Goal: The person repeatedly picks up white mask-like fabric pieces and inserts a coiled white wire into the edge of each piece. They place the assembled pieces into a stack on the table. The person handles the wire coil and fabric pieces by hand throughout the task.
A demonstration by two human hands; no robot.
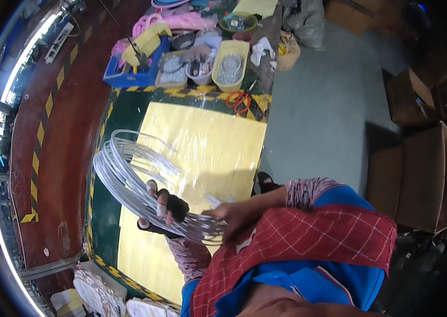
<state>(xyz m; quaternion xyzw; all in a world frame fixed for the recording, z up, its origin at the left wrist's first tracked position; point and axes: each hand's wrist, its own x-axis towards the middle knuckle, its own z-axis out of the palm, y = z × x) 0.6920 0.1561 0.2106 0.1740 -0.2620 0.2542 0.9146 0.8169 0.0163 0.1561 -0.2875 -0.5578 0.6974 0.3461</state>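
Note:
A loose bundle of silvery-white wire loops (123,177) is held up over a pale yellow sheet on the table. My left hand (173,208), in a dark fingerless glove with light wraps on some fingers, is closed around the bundle near its lower side. Close to my body, my right hand (231,217) grips the same wire where the strands draw together. Part of that hand is hidden against my red checked apron (308,238). The yellow sheet (202,137) lies under the wire.
Beyond the sheet stand a blue crate (128,79), a yellow tray (230,79) of shiny metal pieces and other small containers. Red-handled scissors (239,102) lie on the striped tape border. Cardboard boxes (421,174) stand on the floor at right.

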